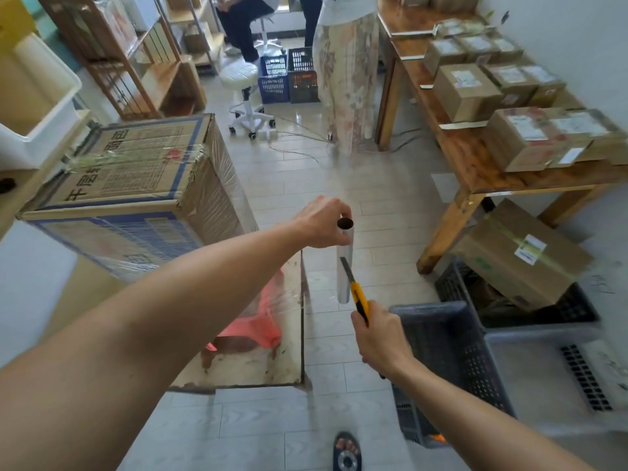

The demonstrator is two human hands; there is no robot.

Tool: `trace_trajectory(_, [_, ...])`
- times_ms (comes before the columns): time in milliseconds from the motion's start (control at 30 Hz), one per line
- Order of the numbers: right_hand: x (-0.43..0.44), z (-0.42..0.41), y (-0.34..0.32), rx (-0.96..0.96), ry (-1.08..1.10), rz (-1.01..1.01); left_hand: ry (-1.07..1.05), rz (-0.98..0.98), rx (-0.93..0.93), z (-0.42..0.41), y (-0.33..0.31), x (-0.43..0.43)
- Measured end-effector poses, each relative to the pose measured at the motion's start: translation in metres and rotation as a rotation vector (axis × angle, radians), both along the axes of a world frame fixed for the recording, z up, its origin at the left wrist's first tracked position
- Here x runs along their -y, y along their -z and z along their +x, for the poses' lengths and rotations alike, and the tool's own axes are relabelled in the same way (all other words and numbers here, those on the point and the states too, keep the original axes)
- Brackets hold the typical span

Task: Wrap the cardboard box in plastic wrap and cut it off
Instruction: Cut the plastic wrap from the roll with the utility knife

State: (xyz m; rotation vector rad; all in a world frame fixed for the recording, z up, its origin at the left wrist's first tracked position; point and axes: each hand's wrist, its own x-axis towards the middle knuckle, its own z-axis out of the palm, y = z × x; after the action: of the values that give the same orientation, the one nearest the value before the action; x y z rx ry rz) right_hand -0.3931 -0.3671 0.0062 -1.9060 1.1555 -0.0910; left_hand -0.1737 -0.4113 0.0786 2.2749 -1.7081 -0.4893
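Observation:
A large cardboard box (136, 185) with blue print stands at the left, its sides covered in shiny plastic wrap. A sheet of wrap (272, 294) stretches from the box to a roll of plastic wrap (344, 266), held upright. My left hand (323, 222) grips the top of the roll at its dark core. My right hand (380, 334) grips a yellow utility knife (358, 294). Its extended blade lies against the roll's side.
A red plastic stool (258, 321) shows through the stretched film under the box. A dark crate (452, 362) sits right of my right hand. A wooden table (482, 171) with several taped parcels fills the right. A person (346, 69) stands behind, beside a white stool (243, 79).

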Motion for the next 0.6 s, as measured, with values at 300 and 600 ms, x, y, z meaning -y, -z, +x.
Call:
trace_trajectory(300, [-0.017, 0.007, -0.013, 0.029, -0.185, -0.131, 0.088, -0.008, -0.020, 0.004, -0.008, 0.001])
trace_trajectory(600, [-0.025, 0.049, -0.031, 0.030, -0.306, -0.324, 0.120, 0.097, -0.084, 0.019, -0.030, 0.010])
